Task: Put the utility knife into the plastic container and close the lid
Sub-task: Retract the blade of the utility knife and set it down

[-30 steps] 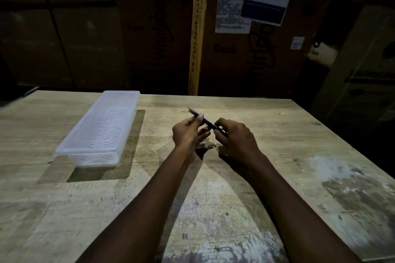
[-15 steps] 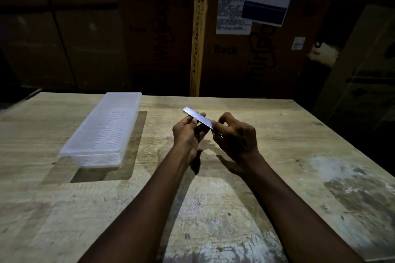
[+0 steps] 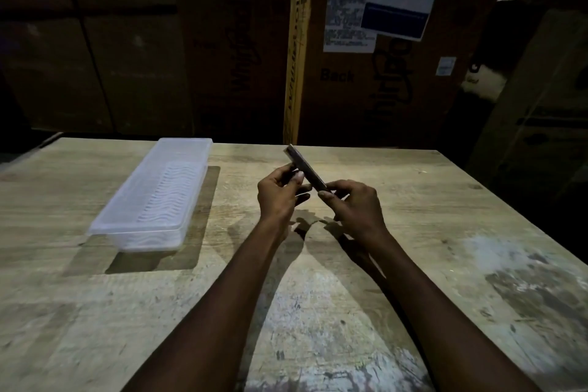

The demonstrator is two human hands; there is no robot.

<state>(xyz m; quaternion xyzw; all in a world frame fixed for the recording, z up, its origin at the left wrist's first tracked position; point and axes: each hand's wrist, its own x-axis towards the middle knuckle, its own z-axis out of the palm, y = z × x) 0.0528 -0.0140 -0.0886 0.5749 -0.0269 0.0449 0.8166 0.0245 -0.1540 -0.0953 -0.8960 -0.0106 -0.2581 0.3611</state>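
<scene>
Holding the utility knife [image 3: 304, 170] above the table [image 3: 413, 232], we pinch it with both hands: our left hand [image 3: 278, 197] grips the middle with thumb and fingers closed on it, our right hand [image 3: 356, 208] clamps the near end. Its far end tilts up, away from us. The plastic container [image 3: 152, 197] sits lidded, well left. A cardboard box [image 3: 366, 73] behind reads "Back".
</scene>
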